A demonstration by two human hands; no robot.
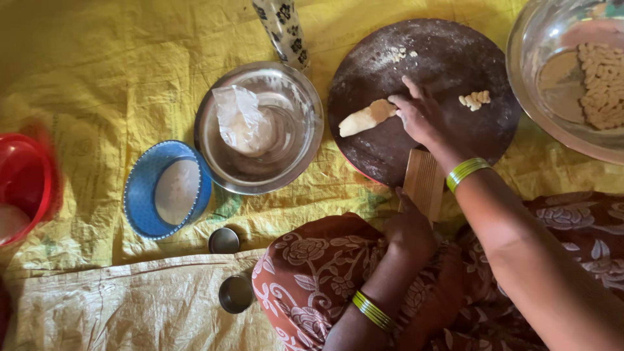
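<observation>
Dough roll (367,117), pale and tapered, pressed under the fingertips of the right hand (421,119) on a round dark board (448,58) dusted with flour; fingers spread flat over the roll's near end rather than closed around it. Just below that hand, a ridged wooden paddle (424,182) leaning off the board's edge, gripped at its lower end by the left hand (409,231), fingers wrapped together around it. Green-and-yellow bangles on both wrists. Just right of the pressing hand, a small cluster of shaped dough pieces (475,99) on the board; beyond it, more crumbs near the far rim. Farther right, a glass bowl (530,84) holding a heap of finished ridged pieces (601,84). Left of the board, a steel bowl (224,156) with a crumpled clear bag (240,120) inside; farther left, a blue-rimmed dish of flour (170,190) and a red container (26,182) at the frame's edge. Two small steel cups (224,240) near the patterned fabric at the knee. Yellow sheet (97,78) underneath everything. Well under way, by the look of it: many pieces done, a fair length of roll left to cut and shape.
</observation>
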